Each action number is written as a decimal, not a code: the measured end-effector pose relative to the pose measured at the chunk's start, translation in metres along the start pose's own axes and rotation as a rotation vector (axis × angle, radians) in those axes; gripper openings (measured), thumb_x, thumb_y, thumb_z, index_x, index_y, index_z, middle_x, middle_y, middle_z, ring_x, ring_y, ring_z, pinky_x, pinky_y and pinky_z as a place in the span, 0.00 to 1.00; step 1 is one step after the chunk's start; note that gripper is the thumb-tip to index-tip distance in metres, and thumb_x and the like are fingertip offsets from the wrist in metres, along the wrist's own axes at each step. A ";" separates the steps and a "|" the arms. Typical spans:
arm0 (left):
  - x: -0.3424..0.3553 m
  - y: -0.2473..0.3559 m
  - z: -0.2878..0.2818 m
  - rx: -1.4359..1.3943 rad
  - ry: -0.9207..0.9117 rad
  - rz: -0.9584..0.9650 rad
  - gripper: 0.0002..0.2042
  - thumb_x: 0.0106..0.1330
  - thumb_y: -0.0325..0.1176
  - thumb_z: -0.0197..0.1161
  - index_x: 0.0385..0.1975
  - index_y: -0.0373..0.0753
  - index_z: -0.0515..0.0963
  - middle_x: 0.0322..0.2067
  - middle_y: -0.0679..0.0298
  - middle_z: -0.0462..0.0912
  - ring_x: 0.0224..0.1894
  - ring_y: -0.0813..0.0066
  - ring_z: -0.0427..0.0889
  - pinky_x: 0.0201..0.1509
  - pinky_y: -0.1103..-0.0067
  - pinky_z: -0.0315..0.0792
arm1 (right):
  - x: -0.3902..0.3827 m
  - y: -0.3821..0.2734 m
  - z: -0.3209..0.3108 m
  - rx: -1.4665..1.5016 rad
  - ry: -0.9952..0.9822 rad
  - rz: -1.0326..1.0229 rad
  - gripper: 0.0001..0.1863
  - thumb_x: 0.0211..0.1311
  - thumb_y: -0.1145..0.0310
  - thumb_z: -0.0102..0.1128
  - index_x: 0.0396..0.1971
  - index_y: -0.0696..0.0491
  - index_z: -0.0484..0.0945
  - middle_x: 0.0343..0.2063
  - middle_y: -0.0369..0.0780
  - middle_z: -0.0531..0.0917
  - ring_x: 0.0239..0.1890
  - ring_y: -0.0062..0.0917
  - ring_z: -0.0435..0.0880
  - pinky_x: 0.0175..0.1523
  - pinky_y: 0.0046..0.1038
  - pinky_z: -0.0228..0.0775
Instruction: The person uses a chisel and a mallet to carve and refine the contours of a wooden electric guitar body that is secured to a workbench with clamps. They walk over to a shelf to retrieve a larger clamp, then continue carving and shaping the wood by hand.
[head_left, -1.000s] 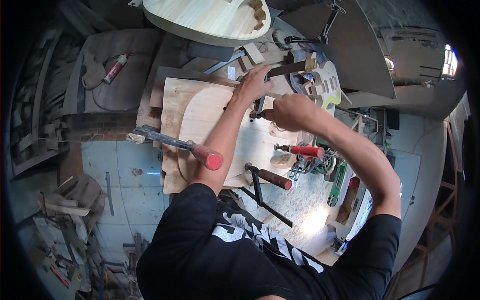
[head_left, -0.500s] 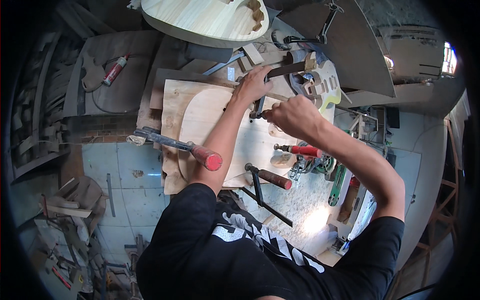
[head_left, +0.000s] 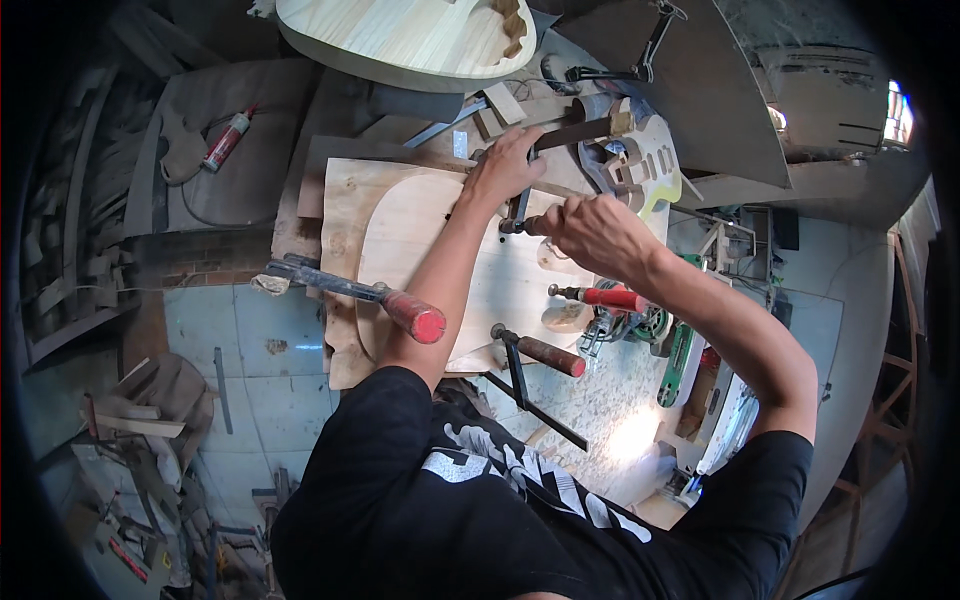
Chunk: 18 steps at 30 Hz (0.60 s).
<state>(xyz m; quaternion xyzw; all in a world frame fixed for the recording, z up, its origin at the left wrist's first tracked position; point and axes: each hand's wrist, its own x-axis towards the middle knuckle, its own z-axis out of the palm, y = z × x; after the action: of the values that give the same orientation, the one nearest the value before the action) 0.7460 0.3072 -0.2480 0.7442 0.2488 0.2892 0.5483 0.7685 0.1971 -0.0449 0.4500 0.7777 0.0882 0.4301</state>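
My left hand is wrapped round the upper part of a dark metal F-clamp at the far edge of a pale wooden board. On the clamp's screw handle, most of it hidden by the fingers, my right hand is closed. The screw's foot presses near a pale, rounded guitar-body-shaped piece lying on the board. Three more clamps grip the board's edges: a red-handled clamp at the left, a brown-handled clamp at the near side and another red-handled clamp at the right.
A larger light wood guitar body lies beyond the board. To the right stands a cut-out guitar body among scraps. A red and white tube rests on a panel at the left. Wood offcuts are piled at lower left.
My right hand has turned slightly on the clamp's handle, its knuckles rolling and the elbow shifting outward a little. The left hand keeps its hold on the clamp.
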 end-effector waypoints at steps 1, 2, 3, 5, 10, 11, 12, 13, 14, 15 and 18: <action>0.002 0.002 0.001 -0.001 0.000 0.004 0.27 0.60 0.39 0.63 0.61 0.38 0.73 0.54 0.47 0.78 0.57 0.48 0.78 0.62 0.65 0.72 | 0.001 0.008 -0.003 0.255 -0.084 0.020 0.12 0.66 0.63 0.56 0.37 0.55 0.83 0.24 0.40 0.84 0.28 0.30 0.85 0.29 0.32 0.74; 0.003 -0.002 0.000 -0.001 0.010 0.008 0.27 0.59 0.39 0.62 0.61 0.38 0.73 0.55 0.47 0.78 0.57 0.48 0.78 0.62 0.65 0.72 | 0.006 0.014 -0.011 0.508 -0.158 0.034 0.13 0.66 0.62 0.56 0.35 0.55 0.85 0.24 0.41 0.85 0.29 0.32 0.86 0.30 0.33 0.75; 0.003 -0.002 0.002 -0.007 0.006 0.015 0.27 0.59 0.39 0.62 0.61 0.38 0.73 0.55 0.47 0.78 0.57 0.48 0.78 0.62 0.64 0.72 | 0.013 0.017 -0.020 0.622 -0.307 0.173 0.18 0.67 0.57 0.56 0.31 0.57 0.86 0.27 0.48 0.86 0.33 0.38 0.88 0.36 0.38 0.78; 0.002 -0.001 0.004 -0.007 0.002 0.016 0.27 0.59 0.39 0.62 0.61 0.38 0.73 0.55 0.47 0.78 0.57 0.48 0.78 0.62 0.64 0.72 | 0.025 0.031 -0.028 0.766 -0.439 0.239 0.21 0.67 0.54 0.56 0.30 0.58 0.86 0.28 0.50 0.86 0.34 0.40 0.87 0.39 0.39 0.78; 0.004 -0.009 0.002 -0.013 0.025 0.022 0.28 0.59 0.39 0.62 0.60 0.37 0.73 0.56 0.47 0.78 0.57 0.48 0.78 0.63 0.64 0.71 | 0.018 0.028 -0.030 0.791 -0.452 0.284 0.26 0.67 0.47 0.57 0.35 0.59 0.85 0.30 0.48 0.86 0.36 0.40 0.87 0.43 0.40 0.77; 0.005 -0.010 0.002 -0.015 0.033 0.025 0.27 0.59 0.39 0.62 0.60 0.37 0.73 0.56 0.48 0.78 0.58 0.48 0.77 0.63 0.65 0.71 | 0.005 0.018 -0.035 0.579 -0.205 0.075 0.20 0.65 0.52 0.59 0.38 0.56 0.83 0.29 0.43 0.85 0.35 0.33 0.87 0.38 0.36 0.77; 0.003 -0.007 0.004 -0.017 0.028 0.029 0.27 0.59 0.39 0.62 0.60 0.37 0.73 0.57 0.48 0.77 0.58 0.48 0.77 0.63 0.65 0.71 | -0.001 0.009 -0.025 0.588 -0.209 0.079 0.20 0.65 0.52 0.59 0.38 0.56 0.83 0.29 0.43 0.85 0.35 0.33 0.87 0.38 0.36 0.77; 0.001 -0.005 0.005 -0.018 0.018 0.027 0.27 0.59 0.39 0.62 0.60 0.37 0.73 0.57 0.48 0.77 0.58 0.48 0.77 0.63 0.65 0.71 | -0.003 -0.005 -0.009 0.312 -0.077 0.048 0.17 0.63 0.55 0.60 0.38 0.55 0.82 0.29 0.41 0.84 0.36 0.31 0.87 0.36 0.34 0.77; 0.001 -0.003 0.004 -0.021 0.009 0.026 0.28 0.59 0.39 0.62 0.61 0.37 0.73 0.57 0.48 0.77 0.59 0.49 0.76 0.63 0.65 0.71 | -0.004 -0.010 -0.005 0.026 0.055 0.019 0.13 0.61 0.59 0.61 0.37 0.53 0.81 0.29 0.39 0.83 0.36 0.28 0.87 0.34 0.32 0.77; 0.001 0.000 0.001 -0.024 0.000 0.025 0.28 0.60 0.40 0.62 0.61 0.37 0.73 0.58 0.48 0.77 0.60 0.49 0.76 0.64 0.65 0.70 | -0.002 -0.006 0.001 0.063 0.092 -0.033 0.08 0.59 0.65 0.58 0.32 0.52 0.81 0.29 0.41 0.85 0.37 0.28 0.88 0.33 0.31 0.77; 0.000 -0.001 0.002 0.003 -0.009 0.033 0.28 0.60 0.40 0.62 0.61 0.38 0.73 0.58 0.48 0.76 0.61 0.50 0.75 0.65 0.66 0.69 | 0.008 0.006 -0.003 0.354 -0.133 0.015 0.08 0.60 0.65 0.57 0.29 0.53 0.82 0.25 0.42 0.86 0.35 0.28 0.88 0.33 0.32 0.77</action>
<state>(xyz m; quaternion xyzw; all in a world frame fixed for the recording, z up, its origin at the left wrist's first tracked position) 0.7475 0.3065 -0.2498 0.7503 0.2343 0.2946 0.5435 0.7678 0.2075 -0.0447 0.5293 0.7475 -0.0765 0.3939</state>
